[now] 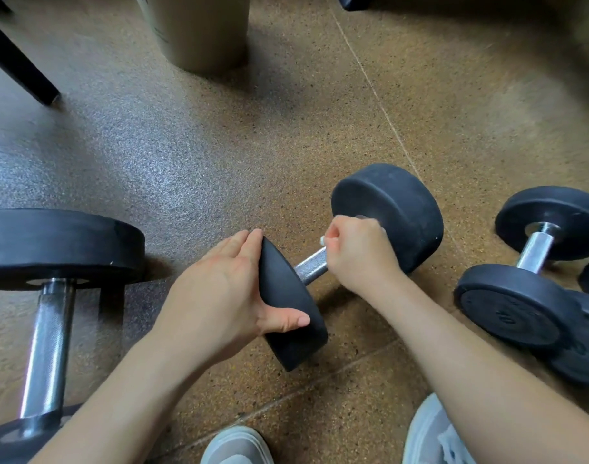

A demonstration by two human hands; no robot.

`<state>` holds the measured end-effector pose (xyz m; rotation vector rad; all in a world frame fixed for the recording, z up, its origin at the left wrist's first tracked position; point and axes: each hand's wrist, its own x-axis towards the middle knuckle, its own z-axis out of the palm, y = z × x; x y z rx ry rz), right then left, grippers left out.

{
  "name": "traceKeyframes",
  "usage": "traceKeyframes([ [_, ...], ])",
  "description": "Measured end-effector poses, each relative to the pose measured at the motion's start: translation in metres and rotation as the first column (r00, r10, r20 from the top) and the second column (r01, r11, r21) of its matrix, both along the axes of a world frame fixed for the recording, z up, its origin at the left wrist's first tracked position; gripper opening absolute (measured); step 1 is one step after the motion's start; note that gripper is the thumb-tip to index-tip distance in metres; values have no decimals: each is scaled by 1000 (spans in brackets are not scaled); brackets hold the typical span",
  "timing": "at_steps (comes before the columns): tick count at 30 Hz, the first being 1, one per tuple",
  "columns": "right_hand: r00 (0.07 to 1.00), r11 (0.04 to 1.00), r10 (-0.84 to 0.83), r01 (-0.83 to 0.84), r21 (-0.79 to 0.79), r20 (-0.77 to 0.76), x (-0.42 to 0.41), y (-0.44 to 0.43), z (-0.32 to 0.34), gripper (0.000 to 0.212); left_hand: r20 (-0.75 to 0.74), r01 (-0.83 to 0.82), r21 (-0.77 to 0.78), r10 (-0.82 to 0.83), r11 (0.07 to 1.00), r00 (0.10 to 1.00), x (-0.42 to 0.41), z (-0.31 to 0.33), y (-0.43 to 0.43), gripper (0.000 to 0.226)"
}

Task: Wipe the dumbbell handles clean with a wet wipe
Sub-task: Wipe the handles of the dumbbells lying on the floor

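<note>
Black dumbbell (397, 209) held by left hand (219, 296); right hand (360, 256) wraps wipe (323, 241) round handle (311, 266).

We've got matte black heads on the middle dumbbell (386, 216), and its handle (311, 266) is shiny silver with fine crosshatch knurling. Same black-and-chrome combo on the left dumbbell (62, 246) and the right dumbbell (534, 252). The floor (286, 128) is tan with dark speckles, greyish sheen on the left. The wet wipe (323, 241) peeks out white, the shoes (236, 447) are pale grey, and the bin (199, 31) is beige.
</note>
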<state>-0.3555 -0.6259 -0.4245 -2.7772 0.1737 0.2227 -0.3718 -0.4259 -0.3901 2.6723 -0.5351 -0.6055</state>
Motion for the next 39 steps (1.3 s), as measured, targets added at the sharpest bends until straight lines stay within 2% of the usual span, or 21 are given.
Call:
traceKeyframes([
  [3, 988, 989, 142, -139, 45, -63, -13, 24, -5, 11, 6, -2, -26, 2, 1000, 1000, 2, -2, 0, 132],
  [7, 998, 979, -45, 34, -203, -54, 19, -8, 0, 8, -3, -29, -75, 29, 997, 1000, 0, -5, 2, 132],
  [9, 998, 974, -46, 37, -225, -33, 10, -2, 2, 10, 2, -41, -97, 41, 994, 999, -2, -6, 2, 132],
  [13, 999, 999, 36, -36, 28, -24, -31, 21, -1, 10, 46, -33, -104, 38, 994, 998, -5, -12, 4, 135],
  [16, 985, 990, -140, 139, 11, 102, -19, -3, -7, 15, 37, -44, -138, 50, 989, 998, -7, -17, 7, 131],
  [18, 946, 960, -279, 272, 65, 166, -23, -4, -12, 15, 34, -40, -158, 46, 987, 998, -7, -18, 9, 128],
  [19, 939, 955, -295, 281, 99, 176, -31, 2, -14, 14, 34, -39, -161, 45, 986, 998, -7, -18, 10, 128],
  [22, 971, 975, -165, 134, 177, 172, -54, 12, -22, 10, 46, -39, -164, 47, 986, 998, -5, -17, 10, 126],
  [23, 967, 973, -177, 144, 181, 182, -51, 6, -22, 9, 50, -41, -159, 49, 986, 998, -6, -16, 10, 126],
  [27, 875, 903, -419, 372, 216, 242, -25, -13, -24, 12, 64, -60, -178, 72, 982, 995, -7, -17, 8, 124],
  [31, 942, 956, -221, 158, 248, 253, -47, 16, -28, 15, 27, -89, -197, 96, 976, 995, -1, -16, 8, 126],
  [35, 913, 937, -326, 276, 215, 246, -29, -7, -27, 10, -22, -117, -244, 115, 963, 993, 1, -16, 11, 129],
  [39, 983, 961, -145, 113, 254, 114, -40, 8, -19, 11, 59, -91, -222, 106, 971, 993, 2, -12, 14, 116],
])
